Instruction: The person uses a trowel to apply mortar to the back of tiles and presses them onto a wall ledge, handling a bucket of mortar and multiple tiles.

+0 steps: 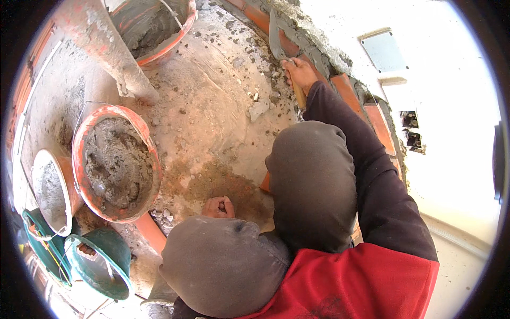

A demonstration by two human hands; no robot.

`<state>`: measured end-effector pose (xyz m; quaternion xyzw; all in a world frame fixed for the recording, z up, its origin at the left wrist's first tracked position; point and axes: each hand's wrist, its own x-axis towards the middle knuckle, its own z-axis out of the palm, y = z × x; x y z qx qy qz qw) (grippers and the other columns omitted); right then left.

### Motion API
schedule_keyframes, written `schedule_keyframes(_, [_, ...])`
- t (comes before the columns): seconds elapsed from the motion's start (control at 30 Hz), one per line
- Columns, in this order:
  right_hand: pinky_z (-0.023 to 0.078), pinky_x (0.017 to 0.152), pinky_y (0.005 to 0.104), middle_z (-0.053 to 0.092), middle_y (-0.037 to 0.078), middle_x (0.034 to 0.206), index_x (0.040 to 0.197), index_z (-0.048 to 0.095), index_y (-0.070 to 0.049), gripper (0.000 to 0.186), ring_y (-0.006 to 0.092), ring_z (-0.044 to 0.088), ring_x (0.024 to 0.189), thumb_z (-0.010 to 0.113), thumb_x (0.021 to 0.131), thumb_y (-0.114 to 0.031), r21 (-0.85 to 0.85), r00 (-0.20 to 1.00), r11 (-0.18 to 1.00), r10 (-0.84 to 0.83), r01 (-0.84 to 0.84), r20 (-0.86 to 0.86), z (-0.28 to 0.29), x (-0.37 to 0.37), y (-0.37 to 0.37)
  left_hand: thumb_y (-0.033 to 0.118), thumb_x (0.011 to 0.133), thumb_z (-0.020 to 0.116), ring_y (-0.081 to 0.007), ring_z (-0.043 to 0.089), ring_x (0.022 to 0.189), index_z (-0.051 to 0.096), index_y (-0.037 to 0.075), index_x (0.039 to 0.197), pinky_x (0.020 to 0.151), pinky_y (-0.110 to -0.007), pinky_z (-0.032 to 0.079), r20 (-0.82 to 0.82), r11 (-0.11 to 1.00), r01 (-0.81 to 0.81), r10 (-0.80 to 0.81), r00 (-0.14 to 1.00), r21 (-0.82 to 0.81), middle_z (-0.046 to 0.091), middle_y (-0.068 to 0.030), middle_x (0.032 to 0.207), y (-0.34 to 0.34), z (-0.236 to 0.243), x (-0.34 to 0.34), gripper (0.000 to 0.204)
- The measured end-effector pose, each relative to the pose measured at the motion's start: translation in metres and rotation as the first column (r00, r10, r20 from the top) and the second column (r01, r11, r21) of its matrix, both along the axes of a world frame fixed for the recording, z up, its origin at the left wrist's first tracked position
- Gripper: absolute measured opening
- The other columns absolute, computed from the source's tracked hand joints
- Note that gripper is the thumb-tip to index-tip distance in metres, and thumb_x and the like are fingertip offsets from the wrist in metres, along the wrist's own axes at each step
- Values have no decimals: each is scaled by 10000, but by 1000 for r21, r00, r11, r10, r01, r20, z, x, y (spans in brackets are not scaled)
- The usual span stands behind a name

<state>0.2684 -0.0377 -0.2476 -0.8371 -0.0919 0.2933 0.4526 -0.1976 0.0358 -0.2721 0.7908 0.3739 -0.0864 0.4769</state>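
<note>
My right hand (pixel 300 74) is closed around the wooden handle of a trowel (pixel 274 38), whose metal blade points away along the foot of the wall. Beside the blade, terracotta tile strips (pixel 348 94) stand in a row with grey mortar (pixel 319 56) along and behind them. Low over the floor, my left hand (pixel 219 207) shows beyond my bent left knee. Its fingers are curled in, and what they hold, if anything, is hidden. Both knees in dark cloth block part of the floor near me.
At left stands an orange bucket (pixel 154 151) of mortar, with another (pixel 188 26) farther off. A mortar-spattered, column-like shape (pixel 114 58) comes down between them. A pale bucket (pixel 69 207) and green buckets (pixel 127 276) sit nearer. Wall boxes (pixel 385 50) are at right; crumbs litter the floor.
</note>
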Motion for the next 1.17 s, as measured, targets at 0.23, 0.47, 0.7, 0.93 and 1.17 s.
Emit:
schedule_keyframes(0.23, [405,461,315,485,-2,620,872,547,-47,281,115,477,506,585,974,-306,-54,1000,998,14,-14,3,0,-10,-42,214,900,644,-202,598,615,688,61,849,590,-353,517,37,993,-62,58,998,104,636,-101,752,-3,-5,-3,167])
schedule_keyframes(0.47, [396,485,298,472,-10,641,939,556,-31,271,93,465,549,583,977,-298,-132,1000,991,-9,11,15,5,-21,-115,198,888,663,-173,596,615,677,77,821,586,-324,510,-41,997,-10,13,999,76,627,-78,746,-6,-12,-2,139])
schedule_keyframes(0.7, [444,567,348,575,95,702,941,618,7,304,181,537,598,611,946,-297,-397,916,917,189,-37,353,31,-38,-156,197,899,653,-167,600,613,669,73,846,588,-314,511,128,984,-118,101,987,134,620,-79,761,-12,0,1,136])
schedule_keyframes(0.93, [457,571,364,596,116,670,968,653,16,269,197,567,592,641,925,-249,-481,763,825,509,-299,399,125,-68,-130,242,925,615,-179,601,603,663,61,877,582,-331,508,158,986,-122,102,982,118,622,-82,752,-11,-5,-5,193])
schedule_keyframes(1.17, [430,487,265,501,-19,602,1080,671,-69,261,91,470,517,686,928,-280,-423,914,810,362,-406,-183,165,1,-90,370,929,604,-251,657,684,680,116,960,675,-394,544,-20,995,-54,56,998,78,705,-125,831,-3,16,6,267])
